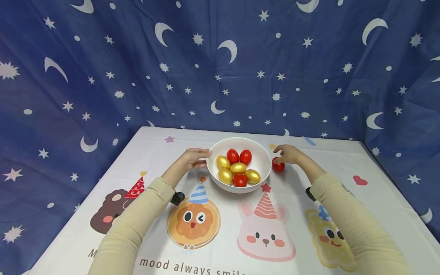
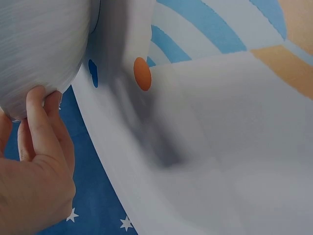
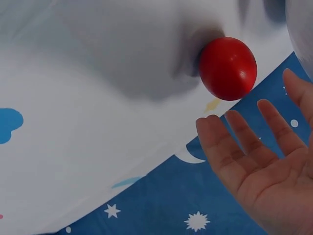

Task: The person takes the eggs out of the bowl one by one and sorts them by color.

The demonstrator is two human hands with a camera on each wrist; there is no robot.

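Observation:
A white bowl (image 1: 266, 164) holds three red eggs (image 1: 245, 157) and several shiny gold eggs (image 1: 238, 168). My left hand (image 1: 192, 157) grips the bowl's left side, thumb and fingers at its edge; the left wrist view shows the fingers (image 2: 41, 117) against the outer wall. Just right of the bowl, another red egg (image 1: 278, 165) lies on the tablecloth. Over that egg hovers my right hand (image 1: 290, 154), palm toward it and fingers apart. In the right wrist view a gap shows between the fingertips (image 3: 208, 122) and the loose red egg (image 3: 228, 69).
The white tablecloth (image 1: 154, 225) carries printed cartoon figures and lettering. Behind the table and along both sides hangs a blue curtain (image 1: 192, 88) with moons and stars. Each wrist wears a small black device (image 1: 177, 198).

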